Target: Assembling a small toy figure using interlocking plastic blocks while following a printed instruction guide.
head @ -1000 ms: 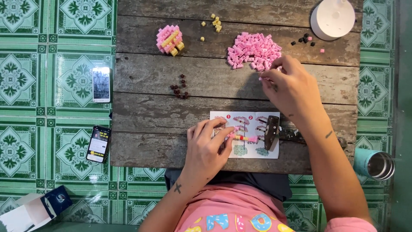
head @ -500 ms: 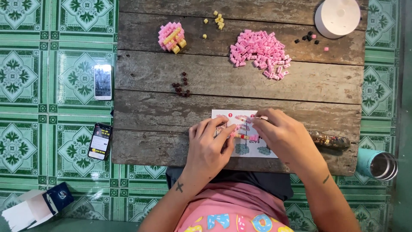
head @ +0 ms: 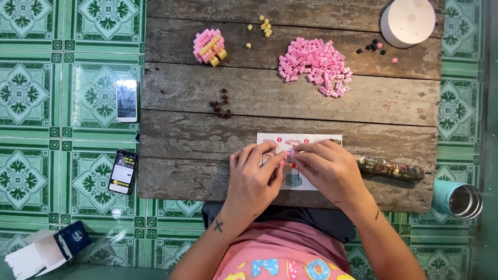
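My left hand (head: pixel 252 179) and my right hand (head: pixel 328 168) meet over a small white instruction sheet (head: pixel 282 140) at the near edge of the wooden table (head: pixel 290 103). Between their fingertips sits a small pink brick piece (head: pixel 287 155), pinched from both sides. A heap of loose pink bricks (head: pixel 314 65) lies further back, to the right of centre. A built pink and yellow brick figure (head: pixel 209 46) stands at the back left.
Dark brown bricks (head: pixel 220 103) lie mid-table, yellow ones (head: pixel 264 26) and black ones (head: pixel 371 47) at the back. A white round container (head: pixel 408 21) stands back right, a glittery tube (head: pixel 389 168) beside my right hand. Two phones (head: pixel 126 100) (head: pixel 123 171), a box (head: pixel 46 250) and a teal cup (head: pixel 459 199) are on the tiled floor.
My right hand came back from the pink heap to the sheet and joined my left hand on the small pink piece. The left hand stayed in place.
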